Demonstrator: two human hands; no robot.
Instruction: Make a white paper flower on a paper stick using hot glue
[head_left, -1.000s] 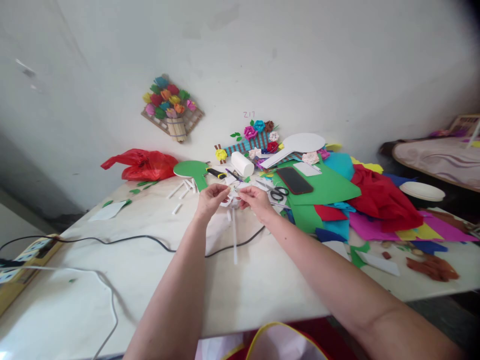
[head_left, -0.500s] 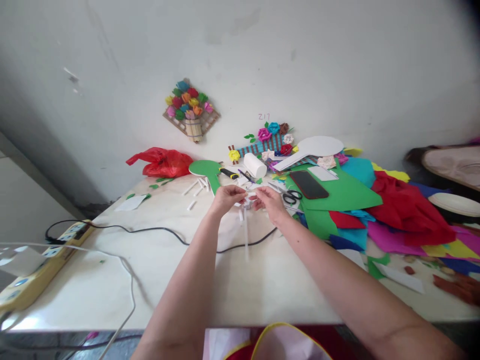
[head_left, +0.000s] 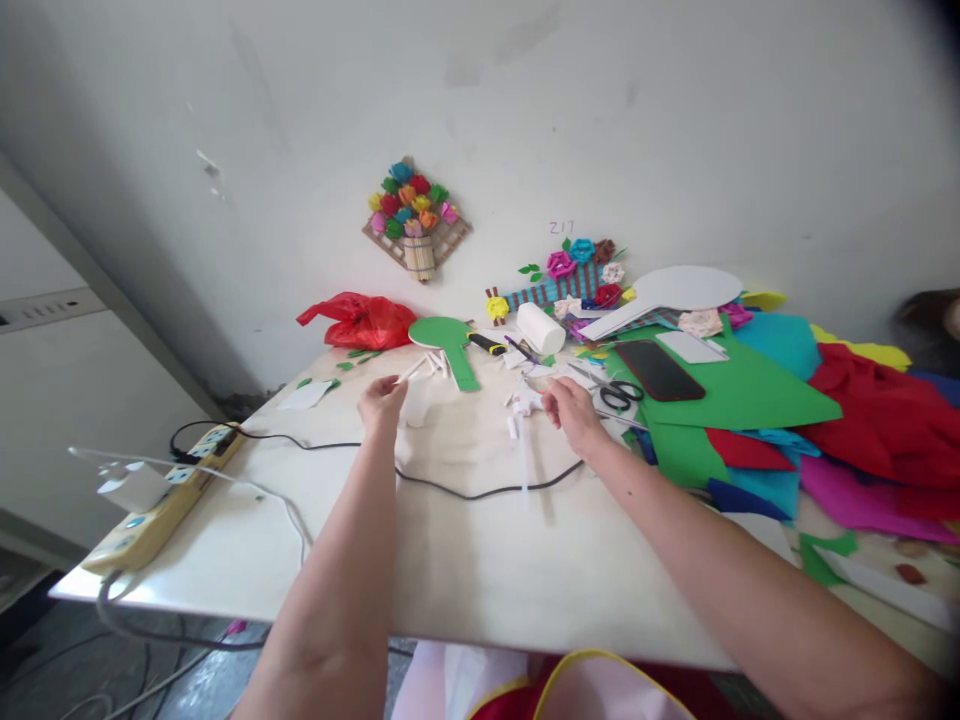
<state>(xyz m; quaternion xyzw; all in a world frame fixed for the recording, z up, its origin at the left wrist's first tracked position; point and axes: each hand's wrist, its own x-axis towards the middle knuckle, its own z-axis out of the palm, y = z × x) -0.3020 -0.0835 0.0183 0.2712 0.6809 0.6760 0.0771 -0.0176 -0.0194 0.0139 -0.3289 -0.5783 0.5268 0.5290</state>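
Note:
My left hand (head_left: 382, 403) has moved out over the left-middle of the table, its fingers pinched on a thin white stick (head_left: 411, 371). A blurred pale patch beside those fingers is too smeared to name. My right hand (head_left: 570, 412) is closed at the fingertips near a small white object (head_left: 527, 401); what it grips, if anything, I cannot make out. From that object a long translucent stick (head_left: 525, 460) runs toward me. Several short white sticks (head_left: 436, 362) lie by the handle of a green paddle-shaped piece (head_left: 448, 345). One short white piece (head_left: 513, 427) lies between the hands.
Black scissors (head_left: 621, 395), a phone (head_left: 660, 370) and green sheets (head_left: 757, 390) lie right of my right hand. Behind stand a white roll (head_left: 540, 328) and a yellow-black cutter (head_left: 486, 344). A black cable (head_left: 465, 495) crosses the table from a power strip (head_left: 161, 500).
My hands have parted: the left has moved left, away from the right, with a thin white stick in its fingers. The view has turned slightly left.

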